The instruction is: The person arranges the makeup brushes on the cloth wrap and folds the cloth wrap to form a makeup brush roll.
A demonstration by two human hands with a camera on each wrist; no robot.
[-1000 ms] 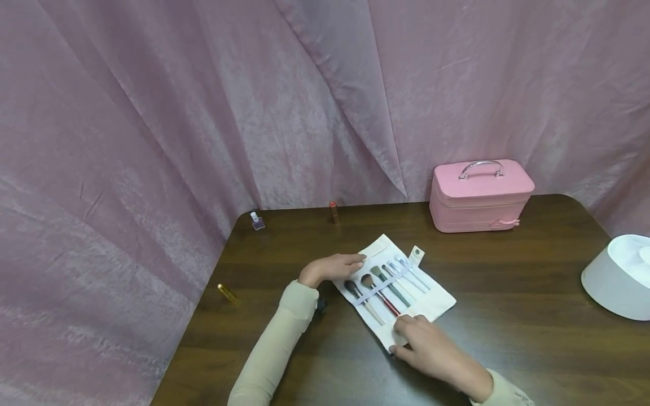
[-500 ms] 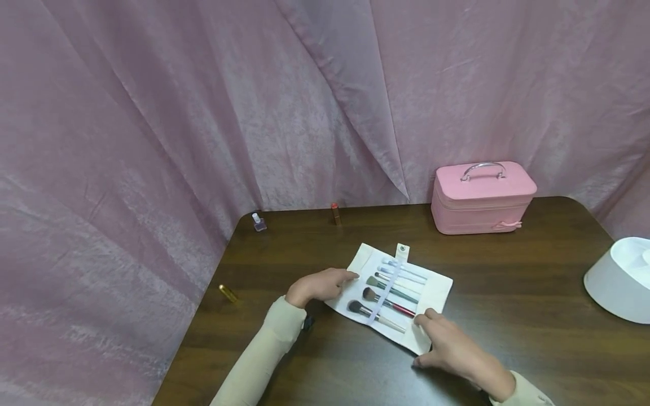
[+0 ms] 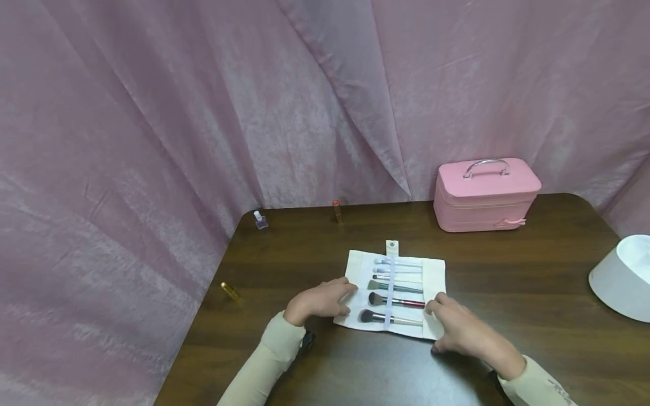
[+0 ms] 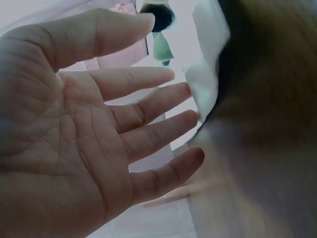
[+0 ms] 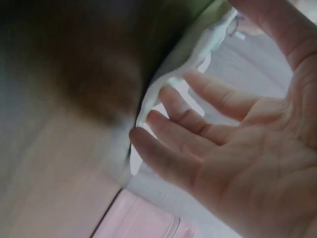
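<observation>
Cream brush roll (image 3: 435, 276) lies opened flat on the dark wooden table (image 3: 508, 338), near the middle and somewhat toward the near edge, its long sides running left to right. Six makeup brushes (image 3: 396, 288) sit side by side under a pale strap, heads to the left. A snap tab (image 3: 391, 247) projects from the far edge of the roll.

Left hand (image 3: 319, 300) rests at the roll's left edge, fingers spread and nearly straight, fingertips touching the cloth; it grips nothing. Right hand (image 3: 457, 330) lies at the near right corner, fingers likewise extended on the cloth edge, nothing clasped. The wrist views are blurred, so whether the fingertips press or merely touch cannot be told.

Pink case (image 3: 484, 194) stands at the far right, well apart from the roll. White container (image 3: 622, 279) sits at the right edge. Nail polish bottle (image 3: 260, 220) and lipstick (image 3: 336, 211) stand along the far edge; a gold tube (image 3: 229, 291) lies near the left edge. Bare table shows between the roll and each of these. Pink curtain (image 3: 203, 113) hangs behind.
</observation>
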